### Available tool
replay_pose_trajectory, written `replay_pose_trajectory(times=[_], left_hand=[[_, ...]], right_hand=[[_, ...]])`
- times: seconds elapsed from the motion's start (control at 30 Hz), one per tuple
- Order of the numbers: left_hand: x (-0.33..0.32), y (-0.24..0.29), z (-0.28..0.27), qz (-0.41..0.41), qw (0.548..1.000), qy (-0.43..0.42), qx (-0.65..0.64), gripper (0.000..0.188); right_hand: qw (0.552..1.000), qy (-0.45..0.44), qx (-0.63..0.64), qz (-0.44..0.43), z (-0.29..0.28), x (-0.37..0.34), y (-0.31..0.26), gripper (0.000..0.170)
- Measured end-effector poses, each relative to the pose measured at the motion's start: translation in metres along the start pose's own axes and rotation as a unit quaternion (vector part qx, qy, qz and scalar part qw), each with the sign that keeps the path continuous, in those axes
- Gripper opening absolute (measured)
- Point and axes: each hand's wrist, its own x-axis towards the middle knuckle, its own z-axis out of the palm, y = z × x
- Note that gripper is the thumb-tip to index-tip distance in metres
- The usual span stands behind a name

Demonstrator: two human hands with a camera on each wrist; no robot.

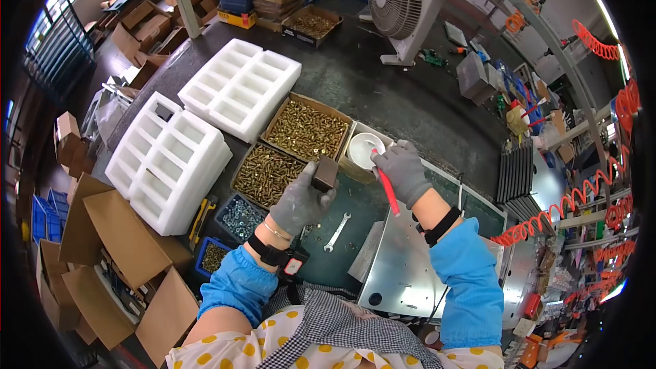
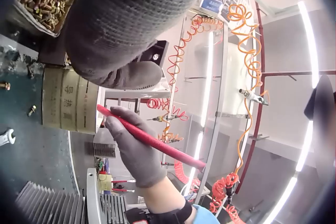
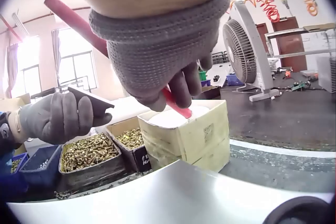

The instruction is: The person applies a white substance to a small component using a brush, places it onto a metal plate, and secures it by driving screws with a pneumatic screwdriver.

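Observation:
My gloved left hand (image 1: 297,203) grips a small dark rectangular block (image 1: 325,173) beside the screw boxes, its fingers curled around the sides. With my gloved right hand (image 1: 404,172) I hold a red stick-shaped tool (image 1: 388,191). One end of that tool points down at the white tub (image 1: 365,145), which sits inside a pale square carton (image 3: 210,132). In the right wrist view the tool's lower end (image 3: 182,110) is right at the tub's top. My left fingers hide part of the block in the left wrist view.
Open boxes of brass-coloured screws (image 1: 307,126) stand left of the carton, with a blue bin of small metal parts (image 1: 239,217). White foam trays (image 1: 239,89) lie farther left. A wrench (image 1: 337,232) and a metal panel (image 1: 403,266) are near me; a fan (image 1: 403,7) stands behind.

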Motion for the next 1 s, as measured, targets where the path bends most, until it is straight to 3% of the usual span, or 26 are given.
replay_pose_trajectory(times=[0.07,0.17,0.23,0.3,0.37,0.47,0.5,0.6,0.67,0.7,0.8,0.83,0.9,1.0], left_hand=[[0.003,-0.006,-0.006,0.042,0.992,-0.003,0.117,0.043],[0.005,-0.004,-0.003,-0.040,0.998,0.021,0.041,0.048],[0.006,-0.007,0.000,-0.036,0.997,0.014,0.072,0.047],[0.013,-0.010,0.004,-0.063,0.995,0.023,0.079,0.044],[0.011,-0.013,0.019,-0.072,0.988,-0.008,0.139,0.042],[0.004,-0.026,0.032,-0.086,0.980,-0.056,0.171,0.039],[0.000,-0.029,0.038,-0.095,0.978,-0.054,0.176,0.039],[-0.013,-0.036,0.052,-0.093,0.966,-0.119,0.209,0.046],[-0.014,-0.041,0.050,-0.118,0.959,-0.164,0.199,0.046],[-0.021,-0.043,0.061,-0.121,0.962,-0.135,0.203,0.048],[-0.031,-0.043,0.069,-0.153,0.938,-0.229,0.211,0.047],[-0.033,-0.044,0.069,-0.149,0.931,-0.244,0.226,0.047],[-0.033,-0.047,0.064,-0.159,0.934,-0.236,0.215,0.046],[-0.039,-0.049,0.071,-0.151,0.945,-0.194,0.216,0.047]], right_hand=[[0.999,0.033,0.034,-0.001,-0.010,-0.004,-0.004,0.024],[0.988,0.102,0.113,0.001,-0.040,-0.013,-0.010,0.024],[0.976,0.148,0.159,0.010,-0.077,-0.022,-0.016,0.023],[0.947,0.132,0.287,0.060,-0.111,-0.035,-0.017,0.024],[0.889,0.090,0.428,0.135,-0.142,-0.053,-0.015,0.023],[0.716,0.104,0.630,0.282,-0.159,-0.074,-0.030,0.021],[0.684,0.131,0.654,0.295,-0.160,-0.078,-0.035,0.020],[0.664,0.094,0.678,0.301,-0.162,-0.093,-0.039,0.022],[0.673,0.083,0.669,0.305,-0.158,-0.099,-0.042,0.023],[0.678,0.077,0.664,0.307,-0.156,-0.102,-0.043,0.024],[0.752,0.097,0.587,0.283,-0.160,-0.109,-0.041,0.024],[0.755,0.119,0.575,0.291,-0.160,-0.112,-0.041,0.024],[0.760,0.160,0.550,0.306,-0.160,-0.120,-0.040,0.023],[0.732,0.175,0.577,0.318,-0.167,-0.129,-0.040,0.021]])
